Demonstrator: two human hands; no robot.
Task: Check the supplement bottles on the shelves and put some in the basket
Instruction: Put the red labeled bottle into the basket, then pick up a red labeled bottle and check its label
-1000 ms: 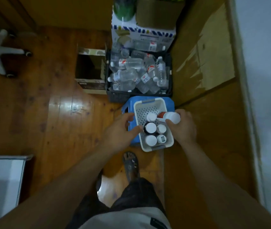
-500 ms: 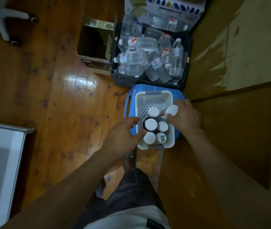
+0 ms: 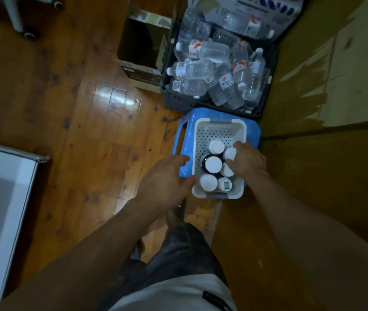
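Basket (image 3: 197, 140): a white perforated plastic basket, standing on a blue plastic stool (image 3: 183, 133).
Supplement bottles (image 3: 213, 164): six stand upright in the near half of the basket, caps up and packed close. The one in the middle has a dark body. The far half of the basket shows its bare perforated bottom.
Held bottle (image 3: 230, 153): a white-capped bottle on the right side of the cluster, inside the basket and just beside the dark one.
Right hand (image 3: 248, 160): reaches into the basket from the right. Its grip is clamped on the held bottle, a finger beyond the cap and the thumb on the near side.
Left hand (image 3: 167, 178): lies over the stool at the basket's left wall. Its grip is apart, fingers loosely spread, and the thumb tip touches the rim.
Crate (image 3: 165, 95): a dark crate just behind the stool, heaped with clear water bottles (image 3: 192, 70).
Cardboard box (image 3: 142, 48): open and dark inside, just left of the crate.
Floor (image 3: 66, 108): glossy wooden boards.
Chair base (image 3: 17, 19): white with castors, at the far left.
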